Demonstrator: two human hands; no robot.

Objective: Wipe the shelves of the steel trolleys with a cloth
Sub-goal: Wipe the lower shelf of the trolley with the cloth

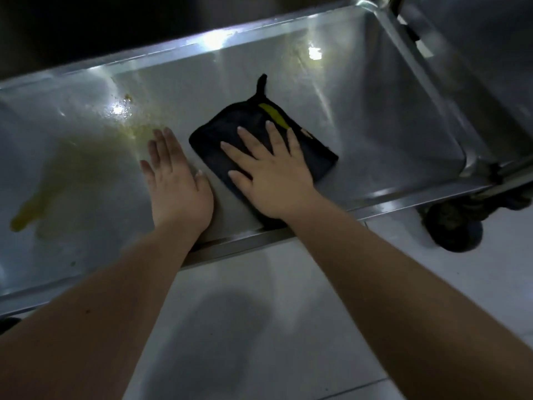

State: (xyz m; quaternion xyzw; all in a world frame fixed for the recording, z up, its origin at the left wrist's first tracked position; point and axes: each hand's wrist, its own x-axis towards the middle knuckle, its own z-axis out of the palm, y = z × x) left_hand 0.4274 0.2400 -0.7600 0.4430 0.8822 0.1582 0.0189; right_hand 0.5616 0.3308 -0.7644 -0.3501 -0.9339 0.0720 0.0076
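Note:
A steel trolley shelf (375, 116) with raised rims stretches across the view. A dark folded cloth (230, 122) with a yellow label and a hanging loop lies flat on its middle. My right hand (271, 171) presses palm down on the cloth, fingers spread. My left hand (176, 183) rests flat on the bare steel just left of the cloth, holding nothing. Yellowish smears (37, 203) stain the left part of the shelf, and more residue (127, 99) sits near the far rim.
A black castor wheel (452, 226) stands at the shelf's right front corner on a pale tiled floor (259, 313). A second steel trolley (490, 53) adjoins at the right. Behind the far rim it is dark.

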